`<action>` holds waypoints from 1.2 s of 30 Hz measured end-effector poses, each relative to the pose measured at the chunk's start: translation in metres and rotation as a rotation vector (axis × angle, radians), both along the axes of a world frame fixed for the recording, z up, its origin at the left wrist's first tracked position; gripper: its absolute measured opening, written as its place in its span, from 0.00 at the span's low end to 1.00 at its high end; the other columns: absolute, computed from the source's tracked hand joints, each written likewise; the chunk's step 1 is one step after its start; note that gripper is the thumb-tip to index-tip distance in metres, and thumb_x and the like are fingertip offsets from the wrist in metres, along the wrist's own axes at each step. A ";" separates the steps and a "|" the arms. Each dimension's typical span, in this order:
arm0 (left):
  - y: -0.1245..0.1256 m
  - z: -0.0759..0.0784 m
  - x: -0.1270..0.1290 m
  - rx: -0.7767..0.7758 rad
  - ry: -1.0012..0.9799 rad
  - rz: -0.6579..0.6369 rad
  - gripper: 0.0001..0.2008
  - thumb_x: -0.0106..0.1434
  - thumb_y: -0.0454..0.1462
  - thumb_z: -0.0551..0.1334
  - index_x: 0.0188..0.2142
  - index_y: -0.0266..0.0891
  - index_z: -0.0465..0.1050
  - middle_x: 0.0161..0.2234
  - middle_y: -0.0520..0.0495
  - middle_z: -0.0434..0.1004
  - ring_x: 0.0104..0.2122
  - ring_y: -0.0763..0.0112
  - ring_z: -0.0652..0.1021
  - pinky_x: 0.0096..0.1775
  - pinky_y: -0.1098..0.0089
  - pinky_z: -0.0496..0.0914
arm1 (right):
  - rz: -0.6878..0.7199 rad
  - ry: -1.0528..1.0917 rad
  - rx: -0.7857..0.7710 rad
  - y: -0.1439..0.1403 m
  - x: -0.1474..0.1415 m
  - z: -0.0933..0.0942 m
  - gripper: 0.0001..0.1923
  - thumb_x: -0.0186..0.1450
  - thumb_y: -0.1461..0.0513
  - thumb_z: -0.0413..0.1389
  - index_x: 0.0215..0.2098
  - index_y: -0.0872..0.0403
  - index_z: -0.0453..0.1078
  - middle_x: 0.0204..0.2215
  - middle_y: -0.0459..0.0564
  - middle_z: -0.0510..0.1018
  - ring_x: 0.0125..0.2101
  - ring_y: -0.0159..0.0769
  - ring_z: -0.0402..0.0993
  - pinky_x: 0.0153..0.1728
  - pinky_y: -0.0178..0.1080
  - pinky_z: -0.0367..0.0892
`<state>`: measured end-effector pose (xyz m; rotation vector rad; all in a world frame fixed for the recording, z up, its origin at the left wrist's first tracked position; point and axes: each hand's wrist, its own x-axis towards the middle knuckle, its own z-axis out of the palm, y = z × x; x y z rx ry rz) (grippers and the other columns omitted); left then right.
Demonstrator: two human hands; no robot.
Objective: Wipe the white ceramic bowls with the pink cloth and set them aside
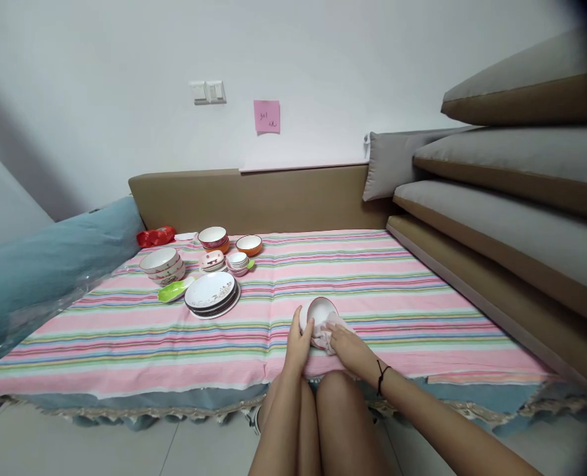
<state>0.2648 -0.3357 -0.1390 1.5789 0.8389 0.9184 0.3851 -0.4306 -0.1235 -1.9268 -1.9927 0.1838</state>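
Forearms (279,423) cross front edge of striped cloth (373,277). Left hand (299,337) grips bowl (322,309); right hand (347,341) holds tissue (324,341) against it. Back-left: stacked bowls (163,263); cushions (516,210) line right edge.

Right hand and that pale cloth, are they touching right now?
Touching. The head view shows the right hand with its fingers laid on the pale cloth at the bowl, and no gap shows between them.
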 end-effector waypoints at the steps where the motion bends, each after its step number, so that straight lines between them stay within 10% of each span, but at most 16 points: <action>1: -0.001 -0.001 0.000 -0.012 -0.002 0.007 0.32 0.61 0.49 0.56 0.61 0.38 0.56 0.64 0.40 0.55 0.64 0.61 0.56 0.63 0.62 0.50 | -0.017 -0.032 -0.013 0.001 0.000 0.001 0.17 0.63 0.69 0.51 0.47 0.58 0.74 0.53 0.61 0.72 0.57 0.47 0.65 0.58 0.46 0.59; 9: -0.001 -0.008 -0.001 -0.105 -0.043 0.000 0.33 0.61 0.51 0.57 0.60 0.37 0.54 0.63 0.37 0.56 0.63 0.61 0.58 0.62 0.63 0.52 | -0.126 -0.020 -0.094 0.017 -0.024 0.018 0.22 0.68 0.52 0.47 0.38 0.61 0.75 0.33 0.60 0.81 0.34 0.44 0.77 0.34 0.39 0.66; 28: 0.001 -0.004 -0.003 -0.160 -0.051 0.002 0.32 0.62 0.54 0.54 0.60 0.40 0.57 0.63 0.41 0.58 0.63 0.61 0.59 0.61 0.63 0.53 | 0.012 0.013 -0.038 0.001 -0.009 0.017 0.14 0.59 0.59 0.59 0.40 0.60 0.71 0.41 0.59 0.75 0.44 0.46 0.70 0.45 0.43 0.66; 36: -0.001 0.000 -0.004 -0.148 -0.062 -0.024 0.31 0.61 0.53 0.56 0.60 0.42 0.60 0.63 0.44 0.59 0.63 0.60 0.59 0.62 0.62 0.54 | 0.167 -0.006 0.063 -0.006 0.010 -0.014 0.22 0.67 0.67 0.44 0.58 0.60 0.63 0.55 0.59 0.70 0.56 0.41 0.64 0.58 0.46 0.60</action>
